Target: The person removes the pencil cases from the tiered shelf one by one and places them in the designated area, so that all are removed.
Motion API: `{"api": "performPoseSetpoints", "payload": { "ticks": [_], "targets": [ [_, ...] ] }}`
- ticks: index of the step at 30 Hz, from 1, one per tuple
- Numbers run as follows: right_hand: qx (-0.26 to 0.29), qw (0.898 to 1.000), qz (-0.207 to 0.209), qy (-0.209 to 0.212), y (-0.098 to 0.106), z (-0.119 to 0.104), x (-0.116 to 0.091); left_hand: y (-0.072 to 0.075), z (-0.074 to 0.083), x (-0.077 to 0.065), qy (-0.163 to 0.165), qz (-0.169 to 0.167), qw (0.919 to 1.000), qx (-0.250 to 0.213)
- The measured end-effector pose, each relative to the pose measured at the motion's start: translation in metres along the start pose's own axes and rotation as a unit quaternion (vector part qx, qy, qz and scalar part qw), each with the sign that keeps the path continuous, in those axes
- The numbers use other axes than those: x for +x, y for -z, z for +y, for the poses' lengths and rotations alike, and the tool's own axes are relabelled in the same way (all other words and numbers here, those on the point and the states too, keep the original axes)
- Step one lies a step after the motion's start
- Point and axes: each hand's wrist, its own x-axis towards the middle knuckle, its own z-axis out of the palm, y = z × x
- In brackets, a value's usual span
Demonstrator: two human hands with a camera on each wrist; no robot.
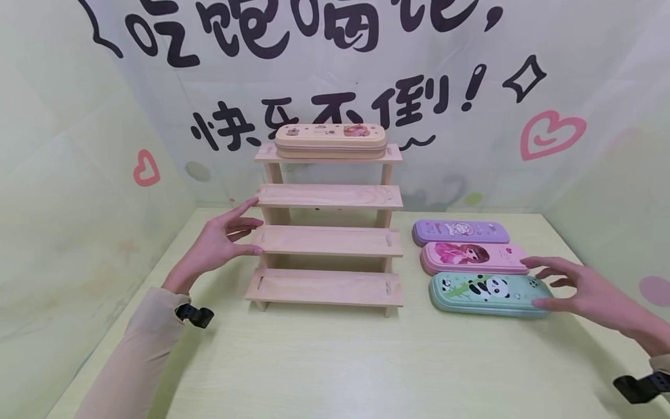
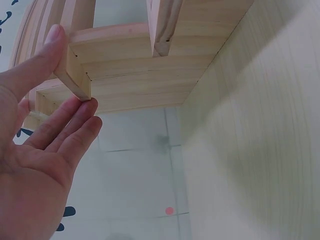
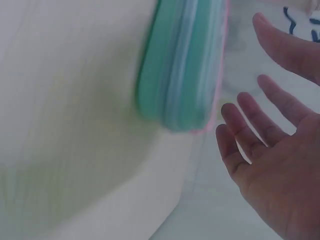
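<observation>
A four-tier wooden display rack (image 1: 324,240) stands on the table. My left hand (image 1: 222,237) is at its left side; in the left wrist view the thumb and fingertips pinch the end of a shelf board (image 2: 74,75). A cream pencil case (image 1: 331,142) lies on the top tier. My right hand (image 1: 576,285) hovers by the right end of a green panda pencil case (image 1: 489,294), its fingers spread. In the right wrist view that hand (image 3: 280,145) is apart from the blurred green case and holds nothing. Behind the green case lie a pink pencil case (image 1: 473,258) and a purple one (image 1: 460,231).
The pale table (image 1: 324,366) extends in front of the rack. A printed cloth backdrop (image 1: 471,169) with dark lettering and hearts stands behind, and pale walls close in both sides. A small black camera (image 1: 195,315) is strapped to the left wrist.
</observation>
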Motion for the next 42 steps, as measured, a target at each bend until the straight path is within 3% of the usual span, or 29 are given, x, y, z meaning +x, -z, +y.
{"api": "performPoseSetpoints", "payload": {
  "ticks": [11, 22, 31, 38, 42],
  "targets": [
    [-0.016, 0.999, -0.002, 0.029, -0.017, -0.061, 0.036, 0.0, 0.0, -0.001, 0.003, 0.0, 1.0, -0.003],
    [0.011, 0.999, -0.011, 0.045, -0.034, -0.12, 0.076, 0.002, -0.001, 0.001, 0.0, -0.002, 1.0, -0.009],
    [0.026, 0.998, -0.006, 0.06, -0.038, -0.15, 0.109, 0.004, 0.002, 0.003, 0.0, -0.003, 1.0, -0.008],
    [0.034, 0.999, -0.018, 0.039, -0.036, -0.169, 0.135, 0.005, 0.001, 0.004, 0.003, -0.005, 0.9999, -0.011],
    [0.046, 0.997, -0.013, 0.06, -0.036, -0.179, 0.15, 0.005, 0.002, 0.004, 0.005, -0.007, 0.9999, -0.009]
  ]
}}
